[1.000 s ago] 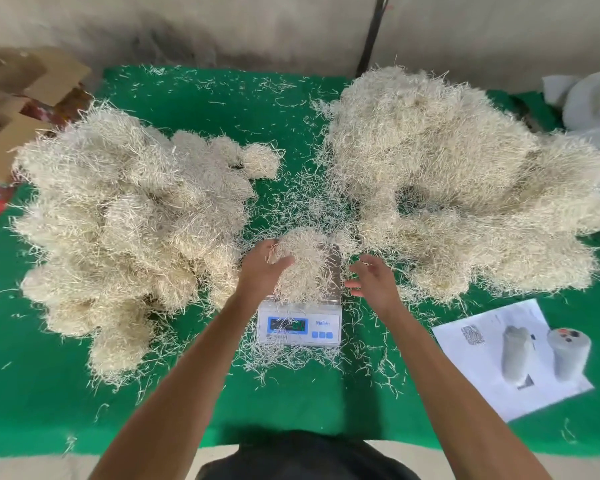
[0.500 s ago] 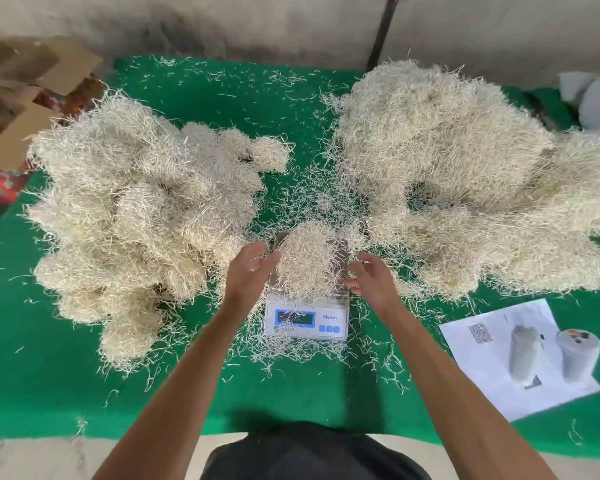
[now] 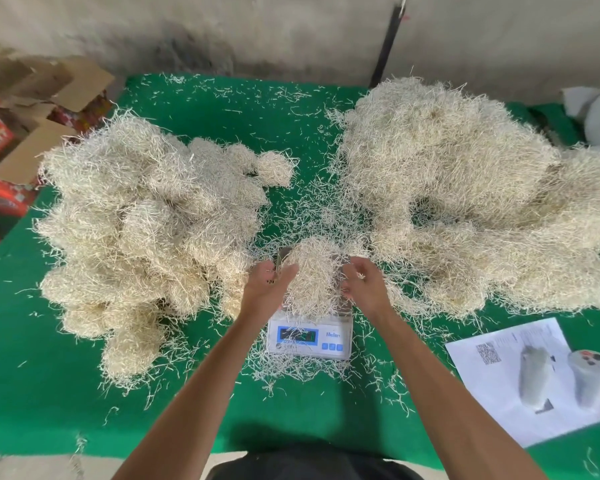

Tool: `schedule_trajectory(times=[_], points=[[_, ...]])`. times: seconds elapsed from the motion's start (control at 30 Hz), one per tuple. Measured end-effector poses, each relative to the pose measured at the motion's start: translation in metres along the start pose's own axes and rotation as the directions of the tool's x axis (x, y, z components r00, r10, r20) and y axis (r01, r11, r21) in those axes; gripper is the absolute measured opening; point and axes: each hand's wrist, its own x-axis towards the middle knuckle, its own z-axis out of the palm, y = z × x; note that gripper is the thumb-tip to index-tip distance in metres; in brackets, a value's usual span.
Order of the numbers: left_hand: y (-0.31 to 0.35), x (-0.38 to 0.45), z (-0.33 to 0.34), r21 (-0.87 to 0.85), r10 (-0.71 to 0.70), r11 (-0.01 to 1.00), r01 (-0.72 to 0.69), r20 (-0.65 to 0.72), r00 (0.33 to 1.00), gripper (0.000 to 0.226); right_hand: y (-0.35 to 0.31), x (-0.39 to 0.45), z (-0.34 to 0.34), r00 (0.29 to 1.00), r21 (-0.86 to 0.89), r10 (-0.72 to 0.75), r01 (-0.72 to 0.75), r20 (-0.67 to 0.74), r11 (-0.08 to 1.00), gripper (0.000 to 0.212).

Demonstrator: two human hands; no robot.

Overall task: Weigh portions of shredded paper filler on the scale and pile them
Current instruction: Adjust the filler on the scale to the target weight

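Note:
A small white digital scale (image 3: 309,339) with a blue display sits on the green table cover, front centre. A clump of cream shredded paper filler (image 3: 313,271) rests on its platform. My left hand (image 3: 267,285) cups the clump's left side with fingers apart. At the clump's right side my right hand (image 3: 364,282) has its fingers curled, a few strands between them. A heap of rounded portions (image 3: 142,230) lies left of the scale. A larger loose mass of filler (image 3: 465,188) lies to the right.
Loose strands litter the green cover (image 3: 49,393) around the scale. A printed sheet (image 3: 520,403) with two pale cylinders (image 3: 589,375) on it lies at the front right. Open cardboard boxes (image 3: 32,109) stand off the table's left. A wall runs along the back.
Both hands have closed in from the sides onto the clump on the scale. My right hand's fingers have curled up beside it. The camera has shifted slightly.

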Motion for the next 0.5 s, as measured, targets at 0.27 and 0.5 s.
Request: schedule_trajectory(times=[0.27,0.5], points=[[0.047,0.022,0.030,-0.328,-0.265,0.906,0.266,0.049,0.963,0.108,-0.032,-0.007,0.061,0.953,0.148,-0.132,0.094,0.271,0.985,0.026],[0.077,0.049,0.011,-0.426,-0.281,0.869,0.251,-0.008,0.960,0.118,-0.076,0.018,0.009,0.980,0.311,-0.194,0.194,-0.031,0.930,0.042]])
